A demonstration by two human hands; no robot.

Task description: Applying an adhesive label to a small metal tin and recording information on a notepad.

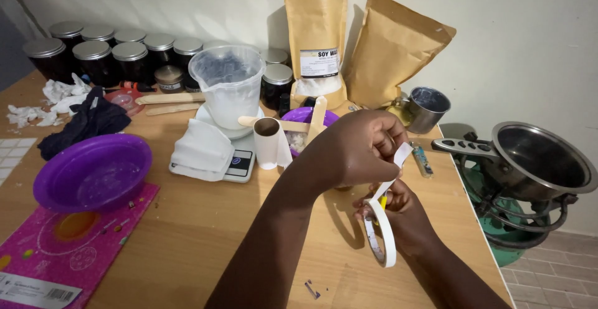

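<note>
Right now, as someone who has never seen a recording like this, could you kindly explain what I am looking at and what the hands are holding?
There is one picture, taken by a camera worn on a person's head and looking down at their own two bare hands over a wooden table. The right hand holds a roll of white tape on edge, and the left hand pinches the loose end of the tape and lifts it away from the roll. Behind the hands stand a clear measuring jug on a small kitchen scale, a group of dark jars with metal lids, and two brown paper pouches. A purple bowl sits at the left. At the right, a steel pot rests on a green burner beside the table.
</note>
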